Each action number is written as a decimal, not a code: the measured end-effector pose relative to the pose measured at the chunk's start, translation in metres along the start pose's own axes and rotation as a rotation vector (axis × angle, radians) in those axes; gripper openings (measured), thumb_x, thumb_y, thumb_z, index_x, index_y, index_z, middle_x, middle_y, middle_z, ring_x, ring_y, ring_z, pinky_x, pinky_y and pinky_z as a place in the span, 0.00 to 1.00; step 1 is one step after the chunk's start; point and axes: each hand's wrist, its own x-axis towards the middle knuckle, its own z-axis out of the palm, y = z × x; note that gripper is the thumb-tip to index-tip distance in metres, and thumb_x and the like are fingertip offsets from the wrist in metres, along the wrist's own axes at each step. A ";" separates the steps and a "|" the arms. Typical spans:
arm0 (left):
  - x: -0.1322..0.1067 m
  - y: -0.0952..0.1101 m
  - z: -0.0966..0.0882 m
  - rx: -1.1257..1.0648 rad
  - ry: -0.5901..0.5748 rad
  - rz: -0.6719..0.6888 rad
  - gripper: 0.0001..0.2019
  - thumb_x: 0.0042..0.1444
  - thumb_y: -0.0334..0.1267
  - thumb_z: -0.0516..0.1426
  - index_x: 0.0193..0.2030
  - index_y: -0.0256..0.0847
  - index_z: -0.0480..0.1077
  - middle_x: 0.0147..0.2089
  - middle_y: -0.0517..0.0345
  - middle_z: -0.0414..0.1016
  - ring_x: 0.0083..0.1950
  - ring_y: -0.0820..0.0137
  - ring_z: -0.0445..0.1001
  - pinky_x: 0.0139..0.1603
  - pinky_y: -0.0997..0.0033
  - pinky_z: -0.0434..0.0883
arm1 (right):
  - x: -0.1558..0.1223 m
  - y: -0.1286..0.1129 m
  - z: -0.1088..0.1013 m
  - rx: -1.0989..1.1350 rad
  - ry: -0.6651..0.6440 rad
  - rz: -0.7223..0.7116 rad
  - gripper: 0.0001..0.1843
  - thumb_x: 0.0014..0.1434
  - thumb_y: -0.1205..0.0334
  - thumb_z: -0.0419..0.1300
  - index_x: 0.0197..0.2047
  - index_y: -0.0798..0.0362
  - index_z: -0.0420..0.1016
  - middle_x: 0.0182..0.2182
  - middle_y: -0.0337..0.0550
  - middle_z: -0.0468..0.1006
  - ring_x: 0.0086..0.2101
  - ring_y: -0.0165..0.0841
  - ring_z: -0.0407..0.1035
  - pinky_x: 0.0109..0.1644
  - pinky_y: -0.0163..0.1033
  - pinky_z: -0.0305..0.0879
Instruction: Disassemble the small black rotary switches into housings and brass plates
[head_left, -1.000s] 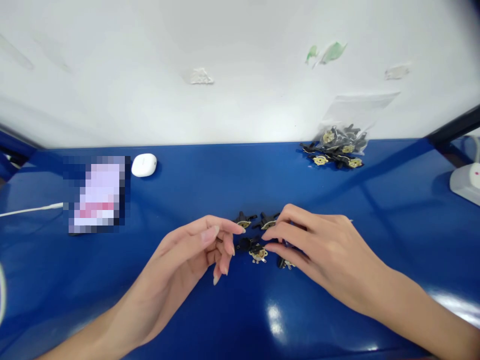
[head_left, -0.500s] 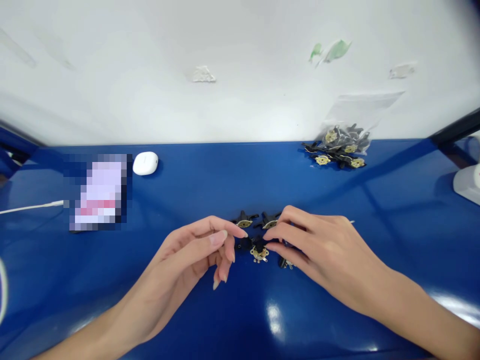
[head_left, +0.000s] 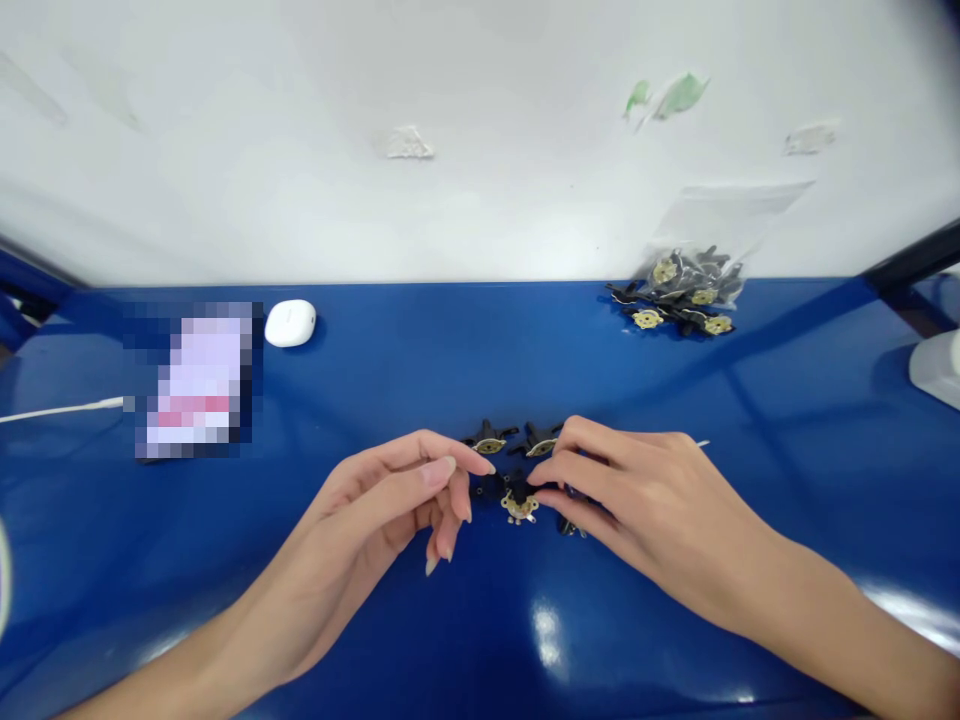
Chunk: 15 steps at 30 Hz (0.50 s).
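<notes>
Fingers (head_left: 551,475) at the black-and-brass part (head_left: 518,507)

Your right hand (head_left: 660,510) curves over it at centre frame, fingertips touching; whether they grip it, you can't tell. Your left hand (head_left: 367,510) sits half-curled just beside, apparently empty. Similar parts (head_left: 489,440) lie close, seemingly spread for easy reach; more lie by a plastic bag (head_left: 694,275) at upper right on the blue counter (head_left: 420,350).

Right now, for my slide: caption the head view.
Left hand, right hand over small black-and-gold parts on a blue table.

Four small black-and-brass electrical components (head_left: 519,505) are laid close together at the lower centre of the frame, each with a round brass plate and black tabs; the rightmost is partly hidden. A further heap of components (head_left: 679,305) is piled at upper right, against a clear plastic bag (head_left: 731,220).
</notes>
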 end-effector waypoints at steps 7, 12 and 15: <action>0.002 0.001 0.001 0.001 0.005 -0.003 0.12 0.76 0.44 0.65 0.50 0.41 0.89 0.39 0.55 0.77 0.37 0.69 0.73 0.35 0.75 0.73 | -0.002 -0.001 0.003 -0.027 0.021 -0.008 0.14 0.80 0.69 0.58 0.47 0.51 0.87 0.38 0.39 0.78 0.27 0.32 0.70 0.26 0.41 0.51; 0.002 -0.001 -0.001 0.019 0.000 -0.009 0.12 0.77 0.44 0.64 0.51 0.42 0.89 0.40 0.54 0.78 0.38 0.69 0.74 0.36 0.75 0.74 | -0.003 0.000 0.003 0.010 0.006 -0.020 0.14 0.78 0.73 0.57 0.47 0.51 0.84 0.39 0.39 0.77 0.28 0.32 0.70 0.29 0.41 0.55; 0.002 -0.001 0.000 0.015 0.001 -0.013 0.12 0.76 0.45 0.65 0.51 0.42 0.89 0.39 0.55 0.77 0.38 0.69 0.73 0.35 0.75 0.74 | -0.002 -0.001 0.003 0.024 0.007 -0.018 0.14 0.78 0.74 0.56 0.46 0.51 0.83 0.39 0.39 0.77 0.28 0.32 0.69 0.28 0.41 0.55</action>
